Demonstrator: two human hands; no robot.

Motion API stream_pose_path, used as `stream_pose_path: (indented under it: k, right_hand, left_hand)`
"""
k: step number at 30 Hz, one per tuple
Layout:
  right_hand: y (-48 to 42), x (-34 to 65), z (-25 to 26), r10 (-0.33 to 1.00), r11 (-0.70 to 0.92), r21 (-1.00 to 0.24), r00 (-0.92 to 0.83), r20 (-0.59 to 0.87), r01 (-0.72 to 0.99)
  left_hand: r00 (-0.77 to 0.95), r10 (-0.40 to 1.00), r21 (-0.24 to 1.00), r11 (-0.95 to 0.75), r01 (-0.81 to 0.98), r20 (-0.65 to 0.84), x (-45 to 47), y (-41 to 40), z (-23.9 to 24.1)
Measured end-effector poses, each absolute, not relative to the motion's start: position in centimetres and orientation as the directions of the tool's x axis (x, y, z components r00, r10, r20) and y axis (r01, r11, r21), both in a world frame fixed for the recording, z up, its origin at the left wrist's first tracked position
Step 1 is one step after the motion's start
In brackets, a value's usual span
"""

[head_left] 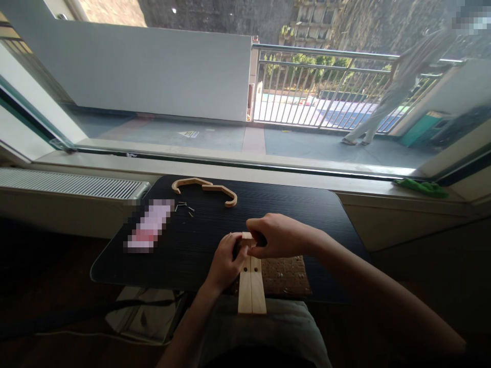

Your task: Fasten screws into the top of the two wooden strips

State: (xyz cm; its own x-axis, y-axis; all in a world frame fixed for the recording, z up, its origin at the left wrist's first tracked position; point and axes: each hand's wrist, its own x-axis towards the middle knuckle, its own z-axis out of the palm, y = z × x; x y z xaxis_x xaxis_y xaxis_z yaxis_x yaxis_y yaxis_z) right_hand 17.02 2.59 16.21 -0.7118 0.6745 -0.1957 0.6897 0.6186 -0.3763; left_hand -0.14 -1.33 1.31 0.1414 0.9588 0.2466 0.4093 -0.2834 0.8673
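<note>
A pale wooden piece (252,299) made of two side-by-side strips, with two dark holes, lies over the near edge of the black table. My left hand (227,260) is closed around its far end from the left. Above that same end, my right hand (278,236) is closed, its fingertips by the wood. What it grips, if anything, is hidden by the fingers. Beneath the wood and to its right is a brown patterned pad (287,276). Farther off lie two curved wooden hooks, one on the left (192,181) and one on the right (221,189).
Several small screws (184,206) lie on the black table (307,214), next to a blurred pink sheet (151,225). A radiator (72,185) is at left. A green cloth (421,187) rests on the windowsill. Beyond the glass, a person (402,76) stands by a railing (307,84).
</note>
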Motion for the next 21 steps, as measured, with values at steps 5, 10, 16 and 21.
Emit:
stream_pose_path:
  k: [5, 10, 16, 21]
  right_hand:
    - [2.29, 17.0, 15.93, 0.667, 0.662, -0.332, -0.73, -0.147, 0.672]
    - [2.0, 16.95, 15.74, 0.672, 0.677, -0.326, -0.735, -0.093, 0.66]
    - [1.83, 16.66, 15.64, 0.703, 0.649, -0.306, -0.703, -0.107, 0.696]
    - [1.59, 16.15, 15.25, 0.771, 0.592, -0.3, -0.634, -0.061, 0.748]
  left_hand:
    - [0.143, 0.952, 0.861, -0.305, 0.407, 0.27, -0.09, -1.34, 1.24]
    - [0.123, 0.951, 0.862, -0.309, 0.403, 0.284, 0.03, -1.32, 1.2]
    - [0.125, 0.947, 0.861, -0.322, 0.393, 0.297, 0.06, -1.26, 1.12]
    - [0.129, 0.945, 0.853, -0.327, 0.408, 0.3, 0.17, -1.29, 1.45]
